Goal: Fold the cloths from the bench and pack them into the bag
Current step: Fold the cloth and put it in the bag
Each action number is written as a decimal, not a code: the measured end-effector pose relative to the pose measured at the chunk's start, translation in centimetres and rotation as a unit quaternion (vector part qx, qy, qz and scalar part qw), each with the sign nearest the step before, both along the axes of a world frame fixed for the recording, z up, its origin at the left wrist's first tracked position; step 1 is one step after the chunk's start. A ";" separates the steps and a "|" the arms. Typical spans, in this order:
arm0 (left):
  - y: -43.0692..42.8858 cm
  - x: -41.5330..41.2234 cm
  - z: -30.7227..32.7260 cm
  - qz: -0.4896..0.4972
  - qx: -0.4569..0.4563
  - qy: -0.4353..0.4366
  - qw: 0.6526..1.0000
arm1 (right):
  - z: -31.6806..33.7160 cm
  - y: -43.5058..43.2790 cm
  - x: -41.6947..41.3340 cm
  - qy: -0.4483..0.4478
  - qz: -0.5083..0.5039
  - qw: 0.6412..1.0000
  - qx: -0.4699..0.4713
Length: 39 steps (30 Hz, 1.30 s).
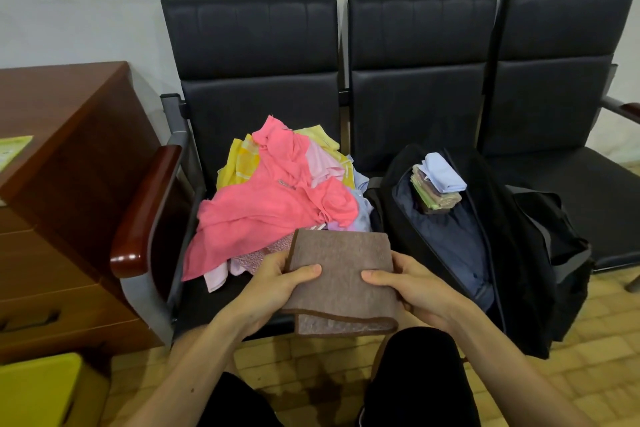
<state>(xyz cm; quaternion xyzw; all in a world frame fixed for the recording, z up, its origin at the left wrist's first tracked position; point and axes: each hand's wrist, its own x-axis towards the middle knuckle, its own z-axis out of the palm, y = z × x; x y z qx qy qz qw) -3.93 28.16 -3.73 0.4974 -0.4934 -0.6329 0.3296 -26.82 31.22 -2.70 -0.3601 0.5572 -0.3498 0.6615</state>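
Head view looks down, seemingly close, at bench (419, 107).

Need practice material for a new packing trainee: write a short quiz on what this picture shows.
1. True or false: the left hand and the right hand both hold the folded brown cloth.
2. Where does the stack of folded cloths lie? A) in the open black bag B) on the wooden cabinet C) on the floor
3. What colour is the large cloth lying on top of the unfolded pile on the bench?
Key: 1 true; 2 A; 3 pink.
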 end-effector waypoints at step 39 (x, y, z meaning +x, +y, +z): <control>-0.1 0.2 2.0 -0.248 -0.045 -0.039 0.967 | 0.6 4.1 0.6 0.270 0.283 0.914 -0.106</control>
